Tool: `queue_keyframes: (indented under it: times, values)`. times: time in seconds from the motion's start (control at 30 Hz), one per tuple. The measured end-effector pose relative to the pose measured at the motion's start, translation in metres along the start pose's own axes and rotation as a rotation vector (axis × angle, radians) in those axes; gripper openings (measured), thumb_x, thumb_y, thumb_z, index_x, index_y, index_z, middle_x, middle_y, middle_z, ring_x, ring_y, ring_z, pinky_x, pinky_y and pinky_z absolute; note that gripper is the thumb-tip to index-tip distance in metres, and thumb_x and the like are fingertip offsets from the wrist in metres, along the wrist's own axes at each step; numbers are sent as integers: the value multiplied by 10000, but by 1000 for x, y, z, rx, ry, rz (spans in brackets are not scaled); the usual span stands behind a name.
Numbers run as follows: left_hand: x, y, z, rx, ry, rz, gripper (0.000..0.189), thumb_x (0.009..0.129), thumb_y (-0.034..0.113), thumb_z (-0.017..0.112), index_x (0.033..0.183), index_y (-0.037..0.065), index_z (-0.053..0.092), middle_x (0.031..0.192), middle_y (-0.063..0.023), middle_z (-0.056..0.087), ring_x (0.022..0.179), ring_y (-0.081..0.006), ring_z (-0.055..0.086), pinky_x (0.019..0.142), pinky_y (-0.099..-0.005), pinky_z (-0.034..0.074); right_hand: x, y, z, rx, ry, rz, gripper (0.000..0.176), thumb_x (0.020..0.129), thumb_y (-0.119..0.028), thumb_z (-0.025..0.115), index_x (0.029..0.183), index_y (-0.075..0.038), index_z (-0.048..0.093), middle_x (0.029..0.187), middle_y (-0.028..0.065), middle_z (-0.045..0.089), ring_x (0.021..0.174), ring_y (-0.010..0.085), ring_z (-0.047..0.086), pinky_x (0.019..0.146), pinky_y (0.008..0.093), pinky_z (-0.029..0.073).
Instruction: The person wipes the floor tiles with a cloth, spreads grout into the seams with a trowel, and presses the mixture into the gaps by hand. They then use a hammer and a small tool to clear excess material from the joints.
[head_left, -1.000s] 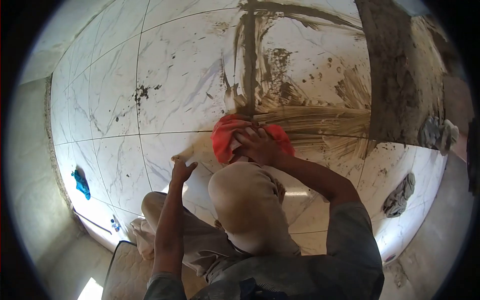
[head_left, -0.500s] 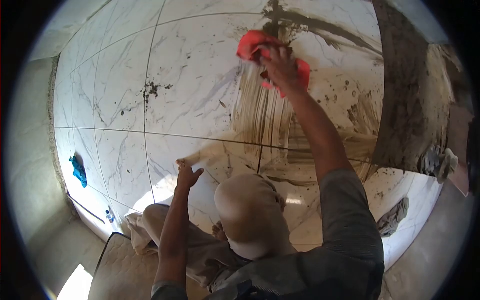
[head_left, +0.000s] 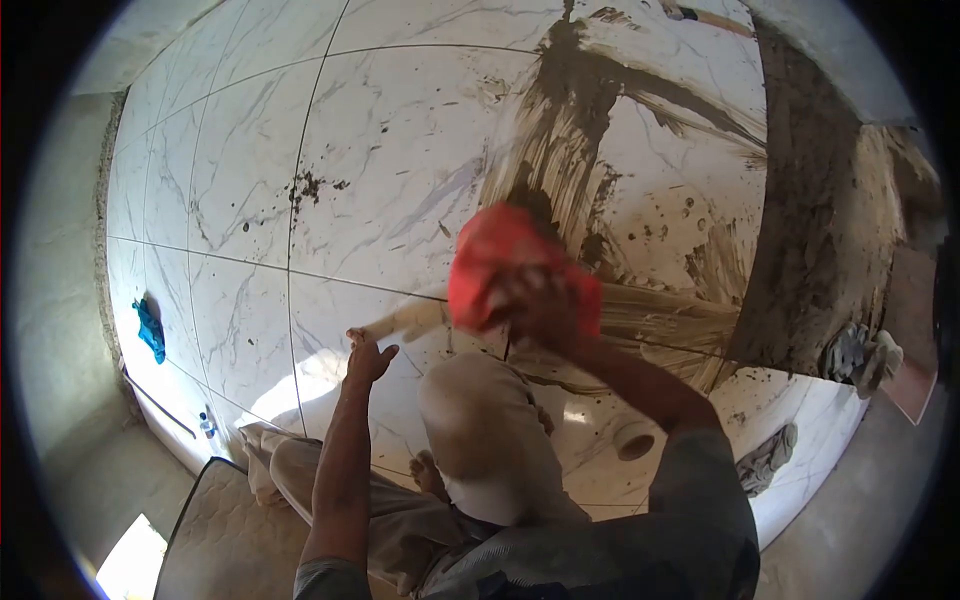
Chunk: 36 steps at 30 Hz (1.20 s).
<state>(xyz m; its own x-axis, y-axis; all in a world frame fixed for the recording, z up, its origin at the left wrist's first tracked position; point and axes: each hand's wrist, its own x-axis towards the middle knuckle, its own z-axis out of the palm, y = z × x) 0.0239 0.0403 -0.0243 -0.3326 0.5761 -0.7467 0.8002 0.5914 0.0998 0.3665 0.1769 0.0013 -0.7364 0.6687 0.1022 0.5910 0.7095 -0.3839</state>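
Note:
My right hand, blurred by motion, is closed on a bunched red cloth. The cloth lies against the marble-patterned tiles, just beyond my raised knee. Wet brown grout is smeared in broad streaks along the joints beyond and to the right of the cloth. Off to the left, my left hand rests on the floor with its thumb out to the side. It holds nothing that I can see.
A small round container stands right of my knee. A grey rag and gloves lie at the right. A teal cloth and a bottle are at the left. A handled tool lies at the far edge.
My right hand has pulled the red cloth back toward my knees. Brown grout along the joint, earlier under the cloth, is now exposed. The left hand has hardly moved.

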Motion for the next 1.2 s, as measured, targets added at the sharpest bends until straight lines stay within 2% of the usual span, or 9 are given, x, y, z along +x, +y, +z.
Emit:
queue_keyframes:
  times: [0.37, 0.47, 0.6, 0.77, 0.83, 0.9, 1.1, 1.17, 1.2]
  values:
    - [3, 0, -10, -56, -112, -20, 868, 758, 456, 629, 1216, -202, 296, 1325, -430, 84, 1126, -458, 437, 950, -415, 383, 135, 130, -17, -287, 39, 205, 419, 658, -375, 674, 1050, -257, 584, 1260, 42, 427, 1224, 318, 315, 860, 654, 288]
    - [11, -12, 6, -20, -22, 29, 834, 763, 462, 622, 1206, -185, 338, 1311, -430, 130, 1119, -469, 434, 932, -439, 394, 196, 228, -34, -23, 214, 216, 316, 720, -253, 650, 1002, -120, 599, 923, 116, 609, 874, 275, 590, 738, 389, 486]
    - [3, -2, -5, -40, -28, 35, 710, 764, 464, 620, 1080, -160, 496, 1333, -382, 147, 1097, -451, 454, 917, -445, 400, 178, 192, -110, 372, 126, 519, 297, 779, -184, 598, 1051, -68, 577, 1004, 93, 589, 893, 142, 574, 702, 256, 448]
    - [37, 23, -73, 168, -215, -17, 579, 795, 552, 500, 1059, 48, 602, 1042, -161, 617, 1012, -321, 569, 836, -429, 455, 95, 30, -98, 1031, 318, 468, 384, 757, -286, 650, 1075, -88, 565, 1101, 134, 545, 896, 181, 547, 714, 308, 448]
    - [54, 42, -101, 119, -16, 19, 525, 797, 499, 503, 1039, 44, 608, 1063, -183, 600, 1003, -337, 570, 835, -438, 449, 69, 9, -69, -92, 193, -95, 410, 727, -303, 665, 1081, -117, 575, 1215, 155, 469, 1012, 240, 512, 805, 354, 436]
    - [72, 61, -124, 38, 149, 106, 531, 774, 412, 574, 1162, 58, 501, 1118, -191, 564, 1039, -336, 545, 841, -460, 439, 36, -11, -13, 548, -76, 451, 362, 723, -265, 625, 1061, -140, 587, 1313, 146, 388, 1162, 318, 416, 920, 452, 372]
    - [107, 76, -129, 170, 166, 273, 739, 797, 299, 576, 1396, 117, 183, 1409, -292, 139, 1194, -549, 293, 943, -527, 352, 41, -4, 21, -222, -207, 249, 325, 747, -285, 564, 1050, -176, 599, 1310, 85, 394, 1212, 338, 343, 917, 644, 267]
    - [113, 69, -123, 190, 162, 308, 734, 800, 283, 564, 1398, 108, 175, 1405, -307, 123, 1188, -560, 289, 941, -532, 352, 81, 30, 10, -396, -144, 328, 288, 733, -272, 538, 966, -120, 612, 1209, 101, 479, 1177, 290, 389, 939, 525, 337]
    - [115, 65, -121, 209, 171, 338, 729, 804, 266, 553, 1399, 99, 166, 1401, -321, 108, 1182, -570, 285, 939, -537, 352, 93, 86, 43, 62, 85, 616, 294, 770, -234, 509, 1029, -118, 587, 1136, 91, 526, 1162, 293, 407, 951, 433, 365]
